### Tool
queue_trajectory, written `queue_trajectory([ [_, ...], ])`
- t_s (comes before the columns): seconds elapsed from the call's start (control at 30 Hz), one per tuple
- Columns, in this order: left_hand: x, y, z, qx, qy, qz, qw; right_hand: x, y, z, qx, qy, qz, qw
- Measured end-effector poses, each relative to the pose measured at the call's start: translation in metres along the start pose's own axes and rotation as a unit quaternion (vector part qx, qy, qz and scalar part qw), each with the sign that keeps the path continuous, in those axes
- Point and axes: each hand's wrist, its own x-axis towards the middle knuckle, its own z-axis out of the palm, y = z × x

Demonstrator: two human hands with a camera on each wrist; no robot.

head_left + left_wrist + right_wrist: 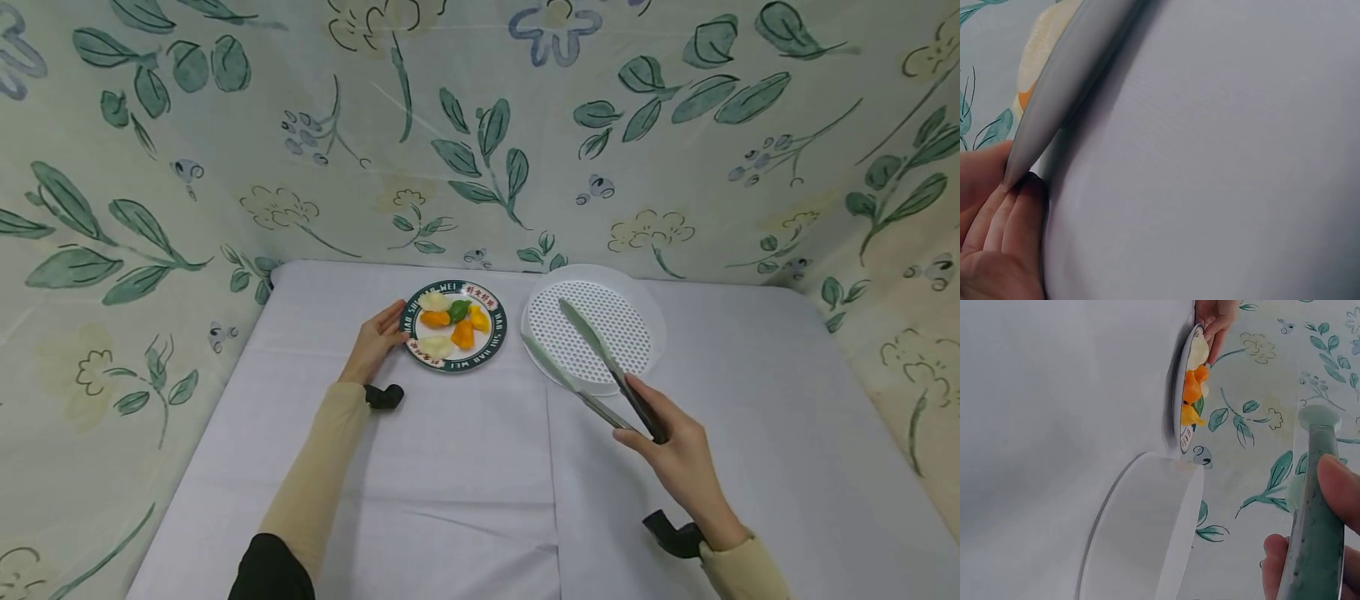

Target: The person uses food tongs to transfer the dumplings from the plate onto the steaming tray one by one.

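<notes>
At the plate's left edge my left hand [371,343] pinches the rim, thumb above and fingers underneath, as the left wrist view shows. The round plate [498,329] has a dark green lettered rim. On it lie orange pieces [463,335], a yellow piece [478,318], a green piece [458,311] and pale pieces [433,302], looking like cut vegetables. My right hand [678,446] holds tongs [596,343] with pale green tips. Their arms are spread apart, above a round white perforated basket [654,333]. Nothing is between the tips.
A white cloth [465,450] with a crease covers the table. Behind and beside it hangs a leaf-and-flower patterned curtain [360,208]. The basket stands just right of the plate, with a narrow gap between them. Black bands with camera mounts [384,397] sit at both wrists.
</notes>
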Motion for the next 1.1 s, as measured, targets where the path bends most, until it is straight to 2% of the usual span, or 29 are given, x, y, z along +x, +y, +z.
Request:
queue_trajectory([
  [0.3, -0.002, 0.002, 0.0, -0.001, -0.006, 0.009, 0.9999, 0.025, -0.008, 0.03, 0.024, -0.065, -0.043, 0.9967],
  [0.57, -0.002, 0.004, 0.0, 0.027, -0.014, 0.013, 0.9995, 0.042, -0.013, 0.061, -0.03, -0.107, -0.078, 0.9908],
  [0.7, -0.002, 0.005, 0.0, 0.035, -0.011, 0.008, 0.9993, 0.05, -0.014, 0.077, -0.045, -0.128, -0.078, 0.9877],
  [1.0, -0.002, 0.004, -0.002, 0.042, -0.013, 0.013, 0.9989, 0.061, -0.009, 0.107, -0.062, -0.129, -0.094, 0.9853],
  [1.1, -0.002, 0.003, -0.002, 0.039, -0.014, 0.011, 0.9991, 0.065, -0.007, 0.114, -0.067, -0.135, -0.087, 0.9847],
])
